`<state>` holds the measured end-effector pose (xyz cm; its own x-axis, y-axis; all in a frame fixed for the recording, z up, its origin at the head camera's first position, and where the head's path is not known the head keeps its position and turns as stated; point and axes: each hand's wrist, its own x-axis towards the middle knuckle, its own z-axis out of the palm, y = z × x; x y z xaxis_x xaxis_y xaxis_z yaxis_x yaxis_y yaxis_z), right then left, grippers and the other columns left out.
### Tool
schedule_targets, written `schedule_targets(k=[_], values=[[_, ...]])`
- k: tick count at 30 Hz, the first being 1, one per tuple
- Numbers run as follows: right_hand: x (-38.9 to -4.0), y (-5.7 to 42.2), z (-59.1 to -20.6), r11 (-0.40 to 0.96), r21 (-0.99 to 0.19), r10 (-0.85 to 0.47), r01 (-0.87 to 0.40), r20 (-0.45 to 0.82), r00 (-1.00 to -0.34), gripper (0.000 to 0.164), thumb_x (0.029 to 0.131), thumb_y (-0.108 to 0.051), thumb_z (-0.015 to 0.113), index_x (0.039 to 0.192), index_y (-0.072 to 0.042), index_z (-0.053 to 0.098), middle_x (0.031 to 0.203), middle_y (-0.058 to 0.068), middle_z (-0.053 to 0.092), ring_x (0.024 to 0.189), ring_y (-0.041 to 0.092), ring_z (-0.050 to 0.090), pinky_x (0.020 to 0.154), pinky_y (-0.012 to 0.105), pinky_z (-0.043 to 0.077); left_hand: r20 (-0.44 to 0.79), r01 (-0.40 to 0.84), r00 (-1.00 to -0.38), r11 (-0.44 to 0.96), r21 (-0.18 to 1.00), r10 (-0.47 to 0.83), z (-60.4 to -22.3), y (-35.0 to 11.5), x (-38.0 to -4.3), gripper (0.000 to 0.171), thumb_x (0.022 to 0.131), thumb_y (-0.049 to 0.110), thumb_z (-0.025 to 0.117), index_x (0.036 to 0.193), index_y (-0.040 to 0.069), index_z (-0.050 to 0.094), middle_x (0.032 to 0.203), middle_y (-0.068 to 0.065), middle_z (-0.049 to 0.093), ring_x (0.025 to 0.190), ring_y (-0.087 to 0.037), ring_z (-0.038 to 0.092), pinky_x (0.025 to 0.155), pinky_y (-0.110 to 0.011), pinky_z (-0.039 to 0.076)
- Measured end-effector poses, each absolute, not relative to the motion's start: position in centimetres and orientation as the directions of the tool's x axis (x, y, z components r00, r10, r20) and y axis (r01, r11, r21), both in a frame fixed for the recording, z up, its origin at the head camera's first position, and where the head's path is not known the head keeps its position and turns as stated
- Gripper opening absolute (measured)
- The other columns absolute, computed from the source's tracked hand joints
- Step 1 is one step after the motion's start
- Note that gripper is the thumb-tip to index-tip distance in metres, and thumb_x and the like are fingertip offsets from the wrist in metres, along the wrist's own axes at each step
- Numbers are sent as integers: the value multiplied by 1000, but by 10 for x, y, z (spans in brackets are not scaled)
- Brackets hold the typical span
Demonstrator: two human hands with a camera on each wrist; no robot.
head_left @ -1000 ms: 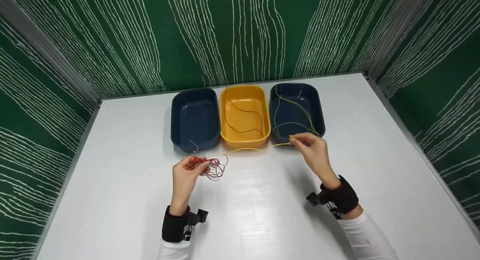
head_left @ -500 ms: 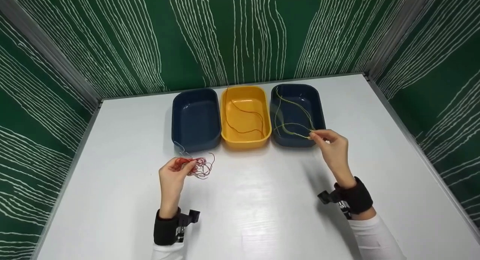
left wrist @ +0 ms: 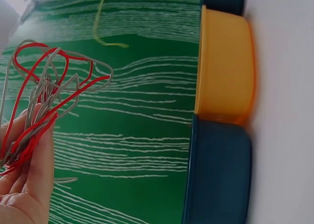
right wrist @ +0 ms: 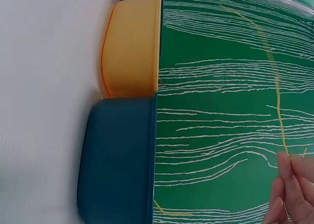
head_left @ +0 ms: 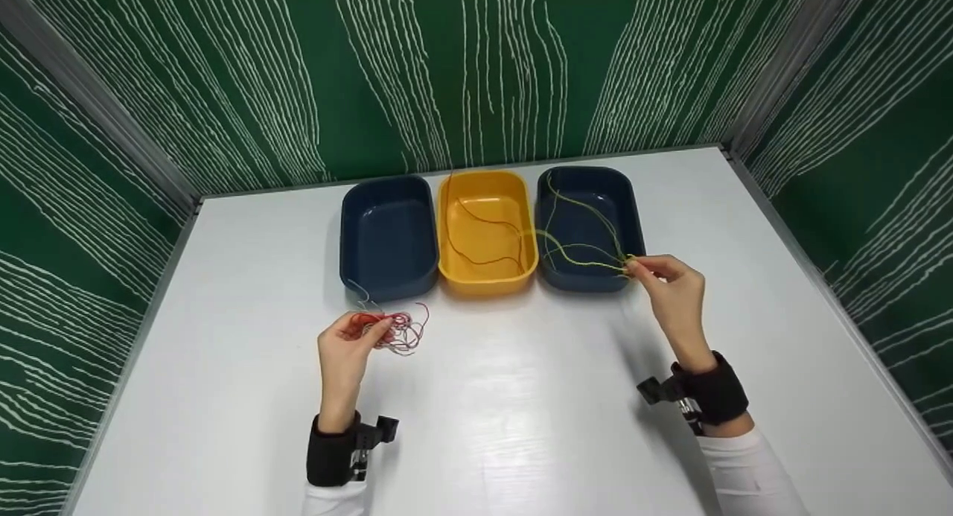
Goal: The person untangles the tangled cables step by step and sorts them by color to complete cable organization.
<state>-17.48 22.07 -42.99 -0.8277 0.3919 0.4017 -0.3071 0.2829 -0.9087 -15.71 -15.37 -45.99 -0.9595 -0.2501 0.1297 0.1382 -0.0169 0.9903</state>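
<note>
My left hand [head_left: 350, 348] pinches a tangled bundle of red and grey wires [head_left: 402, 331] above the table, in front of the left dark blue bin [head_left: 391, 237]. In the left wrist view, loops of these wires [left wrist: 46, 86] stick up past the thumb and fingers. My right hand [head_left: 674, 300] pinches a yellow wire [head_left: 577, 262] between thumb and fingertips at the front right corner of the right dark blue bin [head_left: 588, 280]. The wire's free end reaches leftward over that bin towards the yellow bin. More yellow wires [head_left: 592, 203] lie in the right bin.
The yellow bin [head_left: 488, 287] stands between the two blue ones and holds thin orange-red wires [head_left: 484, 219]. All three bins sit side by side at the back of the white table [head_left: 491, 412]. Green walls [head_left: 506, 69] with white wavy lines rise behind and at both sides.
My hands have moved apart, the left one leftward and the right one rightward. The yellow wire that stretched towards the red and grey bundle is now free of it, its loose end swinging over the bins.
</note>
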Motion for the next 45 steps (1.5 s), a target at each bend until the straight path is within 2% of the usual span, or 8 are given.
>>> schedule_targets(k=[8, 18, 23, 31, 38, 45], values=[[-191, 243, -453, 350, -908, 451, -230, 379, -808, 17, 78, -7, 71, 85, 8, 69, 63, -27, 60, 64, -6, 57, 63, 13, 41, 127, 135, -960, -18, 991, -250, -461, -153, -156, 19, 74, -6, 70, 86, -17, 60, 64, 4, 64, 55, -8, 61, 54, -20, 50], [-184, 240, -432, 298, -933, 502, -200, 332, -799, 17, 79, -1, 68, 87, 14, 66, 65, -24, 61, 62, -7, 57, 58, 9, 40, 118, 127, -961, -20, 992, -249, -462, -153, -156, 19, 74, -5, 70, 86, -16, 61, 64, 4, 63, 55, -8, 60, 54, -20, 50], [-186, 242, -433, 287, -937, 523, -198, 326, -787, 17, 80, -1, 67, 87, 15, 65, 65, -21, 62, 61, -7, 57, 60, 9, 42, 124, 132, -961, -18, 991, -247, -462, -153, -156, 20, 74, -6, 70, 86, -17, 60, 64, 4, 63, 55, -7, 60, 54, -19, 49], [-199, 252, -444, 264, -952, 557, -157, 284, -780, 13, 79, 0, 67, 84, 12, 67, 60, -24, 60, 61, -6, 59, 63, 10, 43, 132, 124, -955, 49, 991, -265, -463, -153, -157, 20, 73, -4, 72, 87, -15, 62, 65, 4, 63, 54, -6, 59, 53, -19, 49], [-218, 266, -467, 302, -947, 579, -111, 275, -767, 9, 79, -7, 70, 82, 2, 71, 59, -27, 58, 61, -6, 56, 61, 11, 41, 113, 115, -961, 8, 993, -251, -462, -152, -156, 20, 74, -5, 71, 86, -16, 60, 65, 3, 63, 55, -8, 61, 54, -20, 50], [-225, 267, -479, 353, -935, 578, -45, 256, -775, 17, 80, -10, 69, 87, 6, 69, 56, -32, 52, 62, -8, 52, 61, 11, 39, 105, 103, -962, 21, 994, -254, -464, -151, -157, 21, 74, -3, 72, 87, -15, 61, 66, 2, 63, 55, -8, 60, 55, -20, 50]])
